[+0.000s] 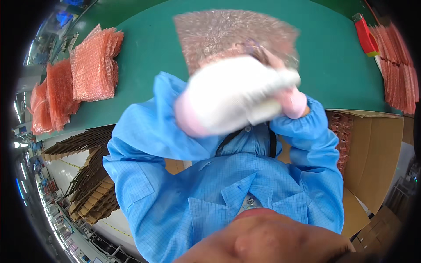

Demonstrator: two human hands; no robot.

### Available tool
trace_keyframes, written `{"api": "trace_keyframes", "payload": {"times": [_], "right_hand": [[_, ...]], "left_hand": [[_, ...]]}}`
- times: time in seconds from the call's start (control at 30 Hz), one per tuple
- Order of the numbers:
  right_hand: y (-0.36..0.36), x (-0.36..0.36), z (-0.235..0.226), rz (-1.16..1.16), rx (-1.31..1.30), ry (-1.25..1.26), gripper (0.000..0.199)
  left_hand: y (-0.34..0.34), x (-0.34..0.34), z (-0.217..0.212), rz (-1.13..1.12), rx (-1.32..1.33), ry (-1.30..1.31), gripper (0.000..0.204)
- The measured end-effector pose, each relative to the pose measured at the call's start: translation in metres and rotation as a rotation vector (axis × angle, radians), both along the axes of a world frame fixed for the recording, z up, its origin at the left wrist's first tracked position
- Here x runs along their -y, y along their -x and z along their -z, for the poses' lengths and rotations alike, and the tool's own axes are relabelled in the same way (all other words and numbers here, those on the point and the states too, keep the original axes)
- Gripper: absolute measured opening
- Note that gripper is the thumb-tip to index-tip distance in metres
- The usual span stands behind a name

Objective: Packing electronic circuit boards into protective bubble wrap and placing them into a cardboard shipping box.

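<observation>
My left hand (pixel 237 90), in a white glove with a pink cuff, is raised close in front of me and smeared by motion. It crosses over my right hand (pixel 291 100), whose pink glove cuff shows beside it. The right hand's fingers are mostly hidden, so what either hand holds cannot be made out. Beyond the hands, a sheet-like piece of clear pinkish bubble wrap (pixel 219 33) lies on the green table (pixel 144 52). A small dark, blurred shape overlaps its near edge, too smeared to name.
Stacks of pink bubble-wrap bags (pixel 94 65) sit at the table's left. More pink bags (pixel 397 65) stand at the right beside a red and yellow tool (pixel 365 35). An open cardboard box (pixel 372 153) is below the right edge; stacked cardboard dividers (pixel 94 193) are below left.
</observation>
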State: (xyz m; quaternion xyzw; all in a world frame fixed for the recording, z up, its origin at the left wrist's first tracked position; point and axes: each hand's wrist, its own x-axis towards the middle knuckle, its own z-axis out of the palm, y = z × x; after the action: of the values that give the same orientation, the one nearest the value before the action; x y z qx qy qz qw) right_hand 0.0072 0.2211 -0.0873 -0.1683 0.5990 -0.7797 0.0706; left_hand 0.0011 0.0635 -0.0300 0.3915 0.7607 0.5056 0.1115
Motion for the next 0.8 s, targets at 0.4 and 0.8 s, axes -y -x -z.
{"api": "trace_keyframes", "payload": {"times": [0.4, 0.8], "right_hand": [[0.015, -0.002, 0.020, 0.141, 0.171, 0.322, 0.049], [0.011, -0.023, 0.019, -0.048, 0.041, -0.075, 0.073]], "left_hand": [[0.013, 0.072, -0.026, -0.138, -0.511, -0.269, 0.087], [0.045, 0.016, 0.064, 0.250, 0.368, -0.437, 0.084]]}}
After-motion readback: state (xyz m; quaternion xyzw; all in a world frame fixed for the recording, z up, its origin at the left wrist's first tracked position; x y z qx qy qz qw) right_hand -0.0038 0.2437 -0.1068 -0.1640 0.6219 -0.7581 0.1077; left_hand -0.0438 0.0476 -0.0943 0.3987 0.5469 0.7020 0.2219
